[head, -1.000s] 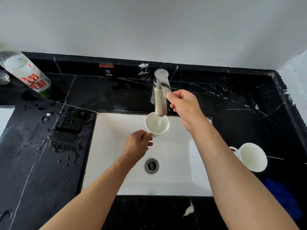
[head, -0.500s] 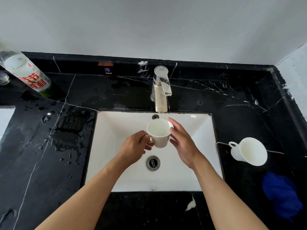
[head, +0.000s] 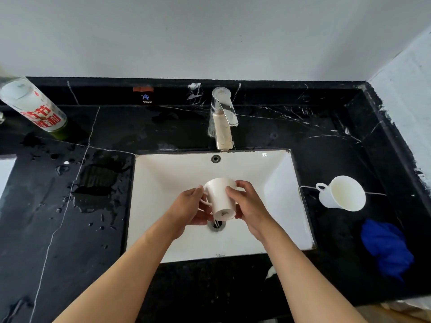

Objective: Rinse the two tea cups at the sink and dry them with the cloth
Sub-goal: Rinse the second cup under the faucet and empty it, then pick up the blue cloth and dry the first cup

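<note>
- Since half a second ago, both hands have tipped the held tea cup (head: 220,198) over, so its mouth now points away and its base faces the camera; before, it stood upright with only the left hand on it.
- Left hand (head: 191,209) has fingers curled around the cup's handle side; right hand (head: 250,207) grips the opposite wall, thumb across the body.
- That cup is plain white, tapered, with a small mark on its base, and hangs over the drain (head: 217,226) of the white rectangular sink (head: 163,183).
- Second tea cup (head: 340,193), also white with a loop handle, lies tilted on the counter right of the basin, mouth towards the camera.
- Crumpled blue cloth (head: 386,249) sits near it, closer to the front edge.
- Black veined marble counter (head: 46,229) is wet with puddles and droplets on the left; a metal faucet (head: 222,122) stands behind the basin, against a pale wall.
- Count: two cups, one cloth, one spray can (head: 32,107) with red lettering.
</note>
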